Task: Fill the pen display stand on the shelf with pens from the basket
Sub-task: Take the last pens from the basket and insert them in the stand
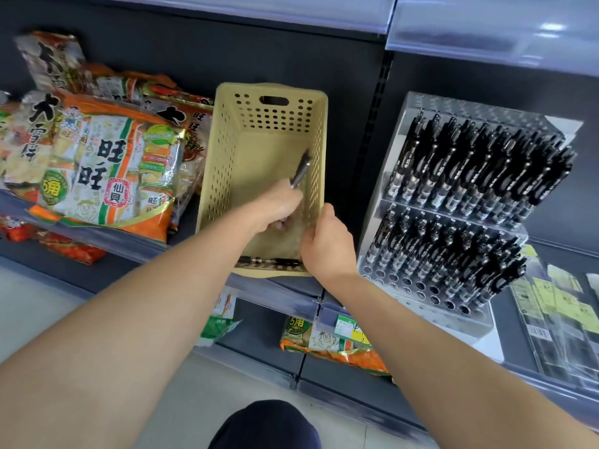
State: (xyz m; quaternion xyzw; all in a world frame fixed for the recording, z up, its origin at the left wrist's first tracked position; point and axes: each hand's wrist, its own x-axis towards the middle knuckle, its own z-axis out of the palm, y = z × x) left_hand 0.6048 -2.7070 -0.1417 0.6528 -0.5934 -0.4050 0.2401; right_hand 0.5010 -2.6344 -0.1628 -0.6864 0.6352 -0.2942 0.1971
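Snack bags (pixel 97 163) were piled far left on the shelf (pixel 345 202), touching the basket's left side, not part of the job

The basket (pixel 220 176), beige and perforated, stood between the bags and the stand, likely parked there so pens travel a short way. It was almost empty: floor mostly bare

The left hand (pixel 278 205) was down inside the basket, fingers curled tight round one held pen (pixel 301 168), its dark end sticking up and away past the knuckles. Whether more pens were in that fist, cannot tell. Looked like a pick-up in progress

A loose pen (pixel 269 261) lay flat along the basket's near wall, just beside both hands, probably next to go

The right hand (pixel 327 244) gripped the basket's right wall near the near corner, thumb up on the rim, fingers wrapped over. Most likely steadying the light basket so it does not slide while the other hand digs

The pen display stand (pixel 418 103), clear and tiered, stood at right, apart from the basket, tilted back so the pens show. Upper tier packed; lower tier mostly full, empty holes (pixel 421 285) across the front rows. Task judged nearly done, a few slots left

Flat hanging packs (pixel 567 306) lay far right
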